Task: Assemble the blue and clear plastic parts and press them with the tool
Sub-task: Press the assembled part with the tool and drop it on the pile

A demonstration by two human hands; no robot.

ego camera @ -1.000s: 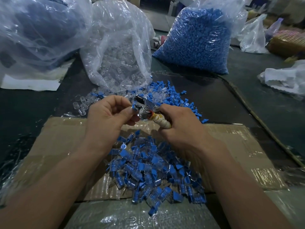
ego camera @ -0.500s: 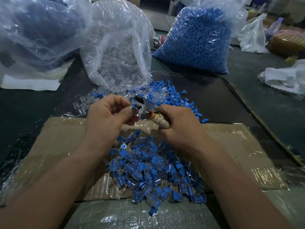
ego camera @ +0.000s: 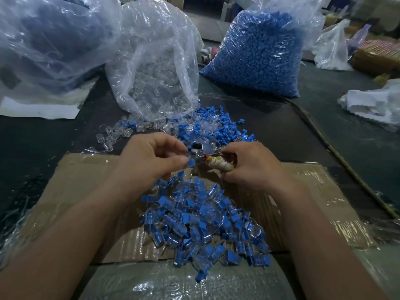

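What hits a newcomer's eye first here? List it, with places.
A heap of assembled blue-and-clear plastic parts lies on the taped brown cardboard sheet, centre bottom. Just above it, the left grip pinches a small blue plastic part at the head of the metal tool with a tape-wrapped handle, held in the right grip. Behind right stands a clear plastic bag full of blue pieces.

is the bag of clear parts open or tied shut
Open. The bag of clear parts lies with its mouth toward the person, and loose clear pieces lie spilled before it on the dark table.
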